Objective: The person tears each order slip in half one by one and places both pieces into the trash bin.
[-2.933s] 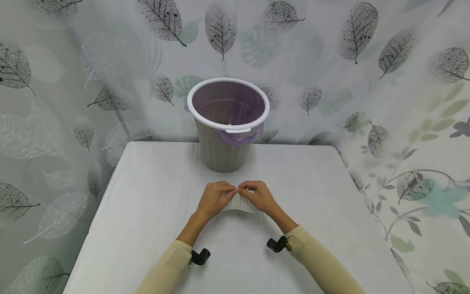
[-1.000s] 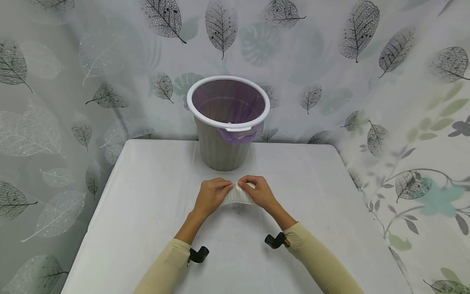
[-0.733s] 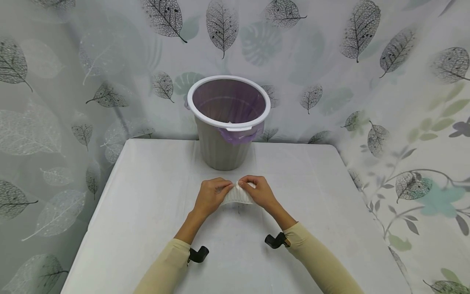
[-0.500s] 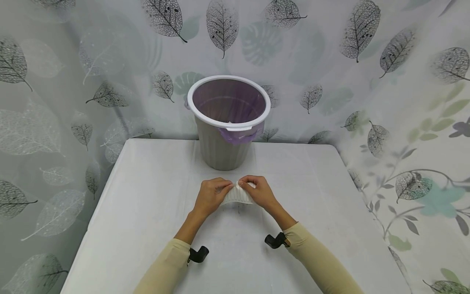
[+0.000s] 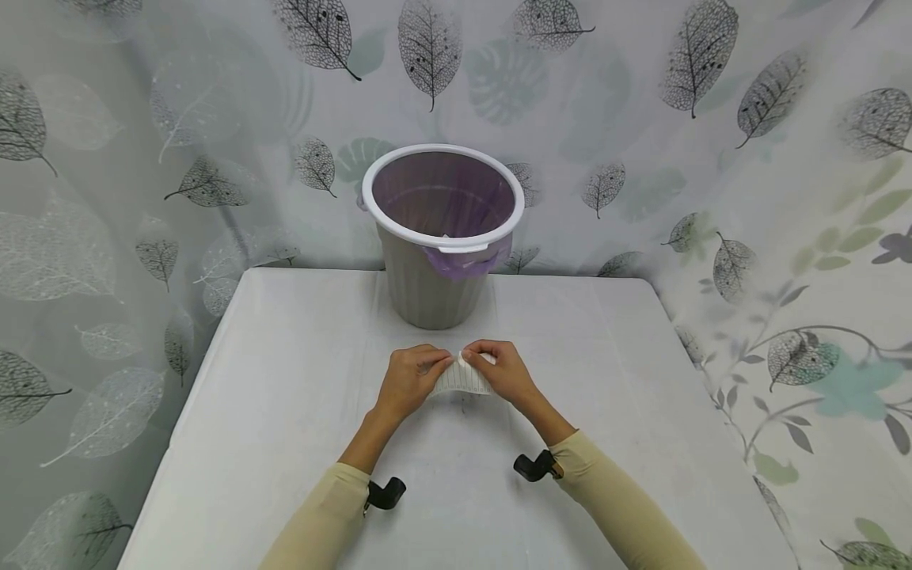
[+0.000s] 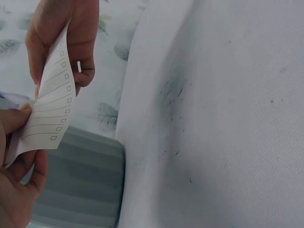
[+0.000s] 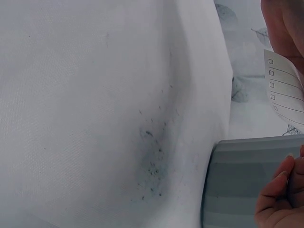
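A small sheet of white paper [image 5: 461, 378], printed with ruled lines and a row of checkboxes, is held over the table in front of a bin. My left hand [image 5: 413, 381] pinches it near its upper edge between thumb and fingers. Close beside, my right hand [image 5: 502, 370] pinches the same edge, with a small gap between the two hands' fingertips. The left wrist view shows the sheet [image 6: 52, 102] bowed between both hands. In the right wrist view the paper [image 7: 284, 90] is partly cut off by the frame, as is my right hand [image 7: 282, 197].
A grey bin [image 5: 435, 293] with a white rim and purple liner stands at the table's back edge. Something small and white shows inside it. The white-covered table [image 5: 299, 380] has small dark marks. Leaf-patterned curtain [image 5: 570, 95] hangs behind and at both sides.
Compared with the earliest frame, both hands sit slightly higher in view, their fingertips a little farther apart, and more of the paper shows. Over the last second the hands have hardly moved.
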Action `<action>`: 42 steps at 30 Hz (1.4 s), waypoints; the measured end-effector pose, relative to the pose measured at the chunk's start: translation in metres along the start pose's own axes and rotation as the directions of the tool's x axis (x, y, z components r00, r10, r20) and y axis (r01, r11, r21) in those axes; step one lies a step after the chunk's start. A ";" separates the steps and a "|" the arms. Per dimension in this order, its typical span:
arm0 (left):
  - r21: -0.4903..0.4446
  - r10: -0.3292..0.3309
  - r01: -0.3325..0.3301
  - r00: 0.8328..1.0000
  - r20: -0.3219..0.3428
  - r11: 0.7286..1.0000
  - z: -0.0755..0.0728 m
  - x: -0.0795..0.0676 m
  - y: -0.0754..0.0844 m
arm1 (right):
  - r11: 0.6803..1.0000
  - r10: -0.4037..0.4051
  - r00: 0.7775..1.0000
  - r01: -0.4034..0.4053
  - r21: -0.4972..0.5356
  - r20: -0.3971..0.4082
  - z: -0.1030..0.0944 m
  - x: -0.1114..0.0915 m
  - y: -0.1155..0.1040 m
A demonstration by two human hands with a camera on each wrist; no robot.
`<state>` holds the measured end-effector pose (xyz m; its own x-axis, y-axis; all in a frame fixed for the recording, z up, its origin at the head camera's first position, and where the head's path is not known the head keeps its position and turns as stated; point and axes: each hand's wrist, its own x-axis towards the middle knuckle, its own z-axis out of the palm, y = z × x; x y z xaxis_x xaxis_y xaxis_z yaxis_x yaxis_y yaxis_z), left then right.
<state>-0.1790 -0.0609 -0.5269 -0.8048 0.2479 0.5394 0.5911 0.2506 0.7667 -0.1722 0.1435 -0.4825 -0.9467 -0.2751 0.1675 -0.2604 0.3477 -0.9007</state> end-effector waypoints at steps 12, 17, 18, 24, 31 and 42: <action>0.006 0.023 -0.022 1.000 -0.013 1.000 0.000 0.000 0.001 | 1.000 -0.003 1.000 0.002 -0.018 -0.009 0.000 -0.001 0.003; 0.005 0.019 -0.019 1.000 -0.007 1.000 0.001 0.000 0.001 | 1.000 -0.003 1.000 0.003 -0.017 -0.011 0.000 0.000 0.003; 0.007 0.022 -0.022 1.000 -0.007 1.000 0.001 0.000 0.001 | 1.000 -0.002 1.000 0.002 -0.017 -0.012 0.000 0.000 0.003; 0.017 0.019 -0.019 1.000 -0.001 1.000 0.000 0.000 0.001 | 1.000 0.012 1.000 -0.013 -0.016 -0.015 0.001 0.000 0.003; 0.007 0.038 -0.038 0.999 -0.016 0.999 0.001 0.001 0.002 | 0.999 0.021 1.000 -0.021 -0.030 -0.019 0.000 -0.001 0.001; -0.027 0.031 -0.031 0.999 -0.012 0.999 0.000 0.000 0.003 | 0.999 0.012 1.000 -0.012 -0.039 -0.018 0.001 -0.001 0.000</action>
<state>-0.1769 -0.0597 -0.5248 -0.7866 0.2441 0.5672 0.6144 0.2177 0.7583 -0.1712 0.1433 -0.4831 -0.9528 -0.2553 0.1641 -0.2559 0.3855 -0.8865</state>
